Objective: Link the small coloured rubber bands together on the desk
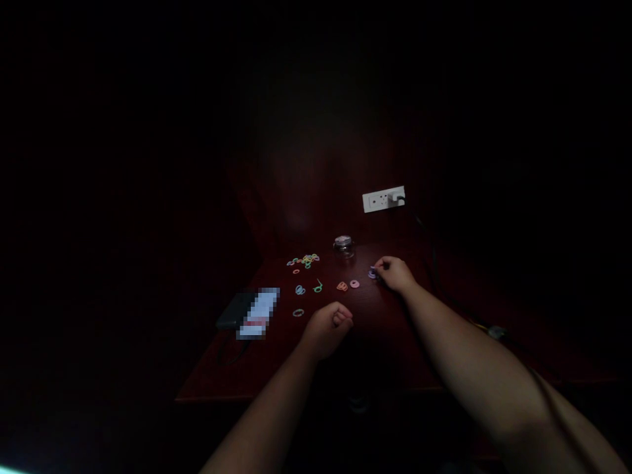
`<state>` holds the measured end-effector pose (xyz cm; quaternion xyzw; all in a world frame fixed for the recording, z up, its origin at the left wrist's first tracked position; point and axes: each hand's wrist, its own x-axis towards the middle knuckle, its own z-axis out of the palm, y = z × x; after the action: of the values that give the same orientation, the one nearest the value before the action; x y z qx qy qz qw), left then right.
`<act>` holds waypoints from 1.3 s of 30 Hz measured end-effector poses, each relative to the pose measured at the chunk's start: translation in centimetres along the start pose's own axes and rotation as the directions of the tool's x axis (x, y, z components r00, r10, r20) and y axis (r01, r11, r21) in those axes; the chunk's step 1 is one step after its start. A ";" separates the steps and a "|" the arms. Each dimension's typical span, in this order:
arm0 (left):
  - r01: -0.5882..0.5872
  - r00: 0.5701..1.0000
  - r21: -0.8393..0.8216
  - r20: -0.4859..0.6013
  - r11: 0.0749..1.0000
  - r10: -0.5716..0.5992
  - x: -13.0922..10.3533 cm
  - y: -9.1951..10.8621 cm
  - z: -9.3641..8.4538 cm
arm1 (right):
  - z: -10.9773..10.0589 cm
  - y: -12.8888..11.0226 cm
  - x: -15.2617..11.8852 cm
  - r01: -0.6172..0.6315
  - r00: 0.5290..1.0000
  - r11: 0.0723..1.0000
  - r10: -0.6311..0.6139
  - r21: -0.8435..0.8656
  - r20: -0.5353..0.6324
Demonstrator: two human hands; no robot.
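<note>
Purple rings (372, 272) lie at the right of the dark red table, and my right hand (392, 273) pinches one at the edge of that group. My left hand (330, 327) is curled closed near the table's middle, with nothing visible in it. Between the hands and a little farther back are pink rings (354, 284) and orange rings (342, 286). Green rings (318, 288) and blue rings (300, 289) sit farther left. A multicoloured ring (298, 313) lies left of my left hand. Behind them is a mixed pile of coloured rings (309, 260).
A lidded clear jar (344, 246) stands at the back. A blurred bright phone-like screen (259, 314) and a dark box (236, 311) lie at the left. On the wall is a white socket strip (384, 199) with a plug. Cables run along the right side.
</note>
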<state>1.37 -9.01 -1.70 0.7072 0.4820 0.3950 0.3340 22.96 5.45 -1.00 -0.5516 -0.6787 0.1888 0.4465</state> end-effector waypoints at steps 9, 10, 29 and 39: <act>-0.031 1.000 0.091 0.006 0.995 0.031 0.1 0.5 0.3 | 0.5 -1.6 -1.1 0.023 0.999 0.950 -0.030 -0.310 -0.016; -0.033 0.999 0.102 0.006 0.994 0.033 0.2 0.5 0.3 | 0.7 -2.1 -1.3 0.001 1.000 0.948 -0.008 -0.318 -0.021; -0.017 1.000 0.122 -0.011 0.992 0.018 -0.3 0.5 0.3 | -8.7 -19.2 5.8 0.225 0.971 0.662 -0.087 0.715 -0.225; -0.013 1.000 0.086 0.016 0.996 0.011 -0.4 1.3 0.0 | -2.9 -5.6 0.7 0.279 0.960 0.958 -0.279 -0.061 0.002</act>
<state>1.84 -9.85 -0.69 0.7269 0.4916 0.3703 0.3047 22.10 3.63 5.06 -0.4646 -0.7537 0.1014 0.4538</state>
